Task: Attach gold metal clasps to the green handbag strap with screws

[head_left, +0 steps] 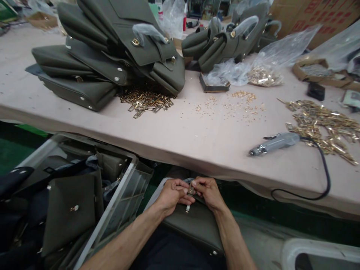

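A dark olive handbag [194, 221] rests on my lap below the table edge. Over its upper part, my left hand [174, 195] and my right hand [206, 190] meet. Pinched between the fingers of both is a small gold metal plate [191, 188], a piece of bag hardware. A white-wrapped clasp [188, 208] shows on the bag just under my left fingertips. How the plate sits against the bag is partly hidden by my fingers.
On the table [168, 131] lie stacked olive handbags [118, 45], gold hardware [323, 120], small gold screws [244, 97] and a corded electric screwdriver [277, 143]. A plastic crate [107, 213] with more bags stands at my left; a box [215, 84] sits further back.
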Tool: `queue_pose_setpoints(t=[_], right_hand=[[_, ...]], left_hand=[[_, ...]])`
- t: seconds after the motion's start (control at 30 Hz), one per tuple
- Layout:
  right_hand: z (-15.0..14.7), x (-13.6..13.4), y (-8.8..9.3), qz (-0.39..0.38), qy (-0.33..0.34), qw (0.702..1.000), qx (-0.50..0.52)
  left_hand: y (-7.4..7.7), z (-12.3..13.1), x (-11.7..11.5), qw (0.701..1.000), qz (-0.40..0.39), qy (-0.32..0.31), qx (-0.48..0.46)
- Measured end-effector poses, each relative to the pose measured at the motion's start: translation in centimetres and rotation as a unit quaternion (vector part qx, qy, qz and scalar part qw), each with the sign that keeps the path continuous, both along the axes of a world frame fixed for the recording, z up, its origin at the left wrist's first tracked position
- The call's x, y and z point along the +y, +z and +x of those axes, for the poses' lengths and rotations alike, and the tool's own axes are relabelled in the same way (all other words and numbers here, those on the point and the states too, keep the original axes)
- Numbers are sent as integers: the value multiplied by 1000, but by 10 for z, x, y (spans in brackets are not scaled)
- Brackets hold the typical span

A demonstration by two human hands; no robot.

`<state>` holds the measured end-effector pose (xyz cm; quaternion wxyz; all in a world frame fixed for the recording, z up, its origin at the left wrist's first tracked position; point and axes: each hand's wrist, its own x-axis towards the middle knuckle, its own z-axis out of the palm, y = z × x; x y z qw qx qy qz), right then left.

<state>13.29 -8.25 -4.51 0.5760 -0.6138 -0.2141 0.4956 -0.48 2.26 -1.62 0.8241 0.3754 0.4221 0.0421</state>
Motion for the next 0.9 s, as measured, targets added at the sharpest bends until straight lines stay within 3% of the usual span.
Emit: queue_pose_setpoints(t=[0.73, 0.83, 0.9], right_hand=[[-5, -10, 3, 23, 5, 1000, 4], [-3, -13, 6, 24, 2, 1000, -9], [0, -16, 7, 20, -1, 1000, -9]], left_hand=[[-1, -3, -15, 1000, 10, 9, 8], [5, -3, -16, 997, 63, -31, 11], [16, -5, -13, 982, 169, -87, 16]])
